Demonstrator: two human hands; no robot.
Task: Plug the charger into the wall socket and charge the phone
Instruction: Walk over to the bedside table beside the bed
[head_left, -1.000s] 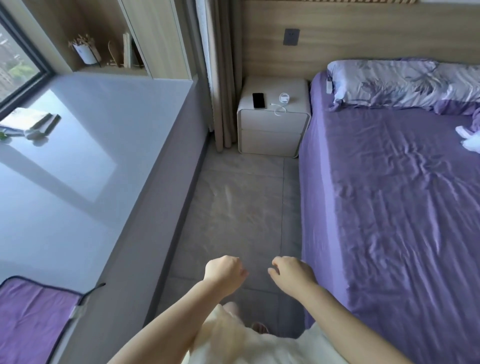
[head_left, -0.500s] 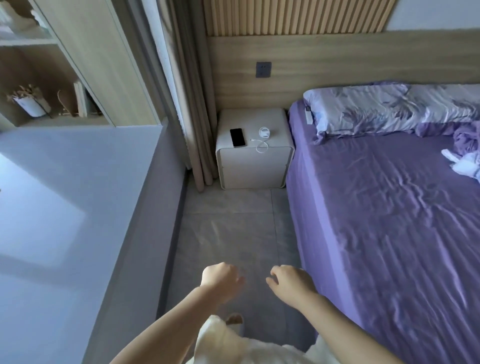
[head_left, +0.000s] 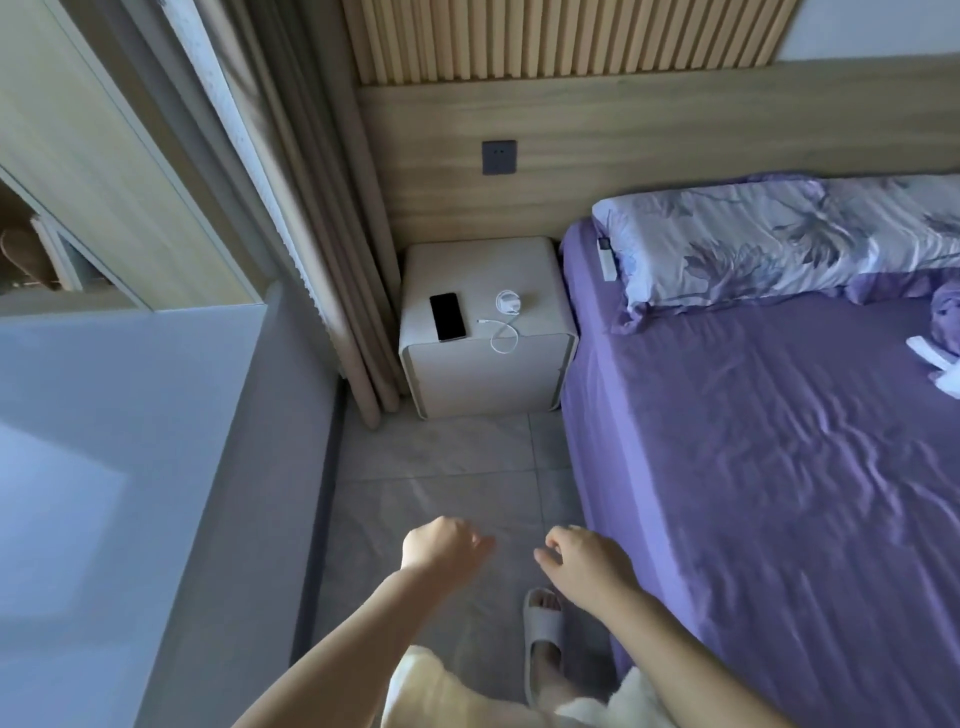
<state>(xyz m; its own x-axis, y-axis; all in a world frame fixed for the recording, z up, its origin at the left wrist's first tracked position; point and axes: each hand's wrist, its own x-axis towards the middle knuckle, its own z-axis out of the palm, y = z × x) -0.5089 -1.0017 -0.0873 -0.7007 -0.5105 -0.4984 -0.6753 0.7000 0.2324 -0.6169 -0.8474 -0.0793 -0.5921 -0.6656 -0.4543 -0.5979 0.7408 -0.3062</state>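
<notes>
In the head view, your one view, you are at the approach step: nothing has been picked up. Your left hand (head_left: 441, 545) sits low in the frame, just left of centre, fingers loosely curled and holding nothing. Your right hand (head_left: 587, 564) hangs just beside it to the right, also loosely curled and empty. Both hover over the grey tiled floor (head_left: 441, 467), well apart from anything you need.

The task's things are in the middle of the frame, above your hands. The phone (head_left: 447, 316) lies flat, screen dark, on the left part of the white nightstand (head_left: 483, 379). To its right sits the charger (head_left: 509, 301), a small white block, with its cable (head_left: 501, 335) looping towards the front edge; the free plug end lies near the phone but apart from it. The wall socket (head_left: 499, 157) is a dark plate on the wooden panel (head_left: 675, 130) directly above the nightstand, and looks vacant. The purple bed (head_left: 753, 467) fills the right side.

Your next move, as I judge it, is to close in on the nightstand, take the charger block in one hand, and turn its prongs towards the socket above. Mind the trailing cable so it does not drag the phone.
</notes>
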